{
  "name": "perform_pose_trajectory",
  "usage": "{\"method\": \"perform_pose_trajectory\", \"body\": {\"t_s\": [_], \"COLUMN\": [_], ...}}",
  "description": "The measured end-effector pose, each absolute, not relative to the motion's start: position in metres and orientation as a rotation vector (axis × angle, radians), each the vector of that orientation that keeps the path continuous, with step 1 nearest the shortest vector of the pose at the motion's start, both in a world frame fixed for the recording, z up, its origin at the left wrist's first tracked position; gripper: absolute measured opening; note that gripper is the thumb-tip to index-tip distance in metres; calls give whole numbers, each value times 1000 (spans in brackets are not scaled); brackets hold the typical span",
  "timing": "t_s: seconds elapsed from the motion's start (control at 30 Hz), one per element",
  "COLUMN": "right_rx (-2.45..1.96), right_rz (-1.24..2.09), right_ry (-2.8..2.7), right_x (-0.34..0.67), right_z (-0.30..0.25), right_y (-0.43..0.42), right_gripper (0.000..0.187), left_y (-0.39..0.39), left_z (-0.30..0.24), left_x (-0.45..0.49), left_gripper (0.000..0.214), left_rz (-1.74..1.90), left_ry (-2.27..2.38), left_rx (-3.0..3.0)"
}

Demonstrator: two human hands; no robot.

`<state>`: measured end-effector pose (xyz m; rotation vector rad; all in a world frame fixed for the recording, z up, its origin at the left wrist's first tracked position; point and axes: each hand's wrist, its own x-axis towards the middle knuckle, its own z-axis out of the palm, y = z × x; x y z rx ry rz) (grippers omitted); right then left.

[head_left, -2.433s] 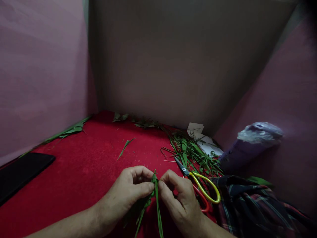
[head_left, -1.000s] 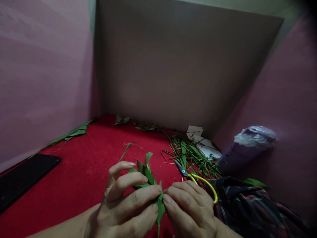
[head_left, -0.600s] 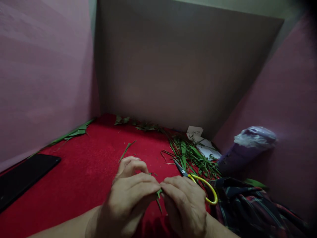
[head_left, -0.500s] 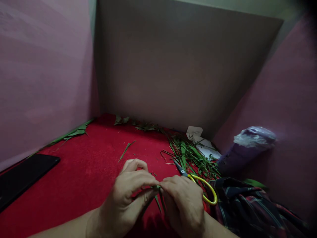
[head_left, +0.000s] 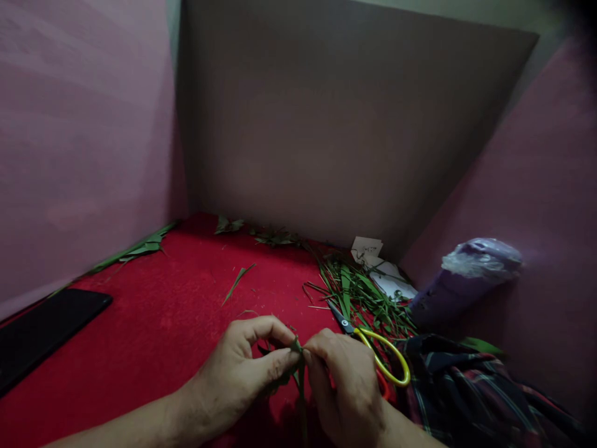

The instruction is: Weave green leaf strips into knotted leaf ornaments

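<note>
Head view. We see the left hand (head_left: 242, 373) and the right hand (head_left: 347, 381), both uncovered, with creased knuckles. The forearms (head_left: 140, 423) run bare to the lower edge. A dark plaid cloth (head_left: 466, 389), crossed by thin red lines, adjoins the right wrist; we cannot tell whether it is worn.
</note>
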<state>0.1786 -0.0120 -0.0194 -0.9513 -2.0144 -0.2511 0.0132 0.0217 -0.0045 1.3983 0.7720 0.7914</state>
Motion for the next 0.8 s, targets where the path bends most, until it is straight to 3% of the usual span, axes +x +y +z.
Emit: {"method": "perform_pose_trajectory", "body": {"t_s": [0.8], "right_rx": [-990], "right_rz": [-178], "right_ry": [-2046], "right_x": [178], "right_z": [-20], "right_y": [-12], "right_gripper": [17], "left_y": [25], "left_z": [-2], "left_x": [16], "left_gripper": [27], "left_rz": [728], "left_ry": [794], "left_rx": [1055]}}
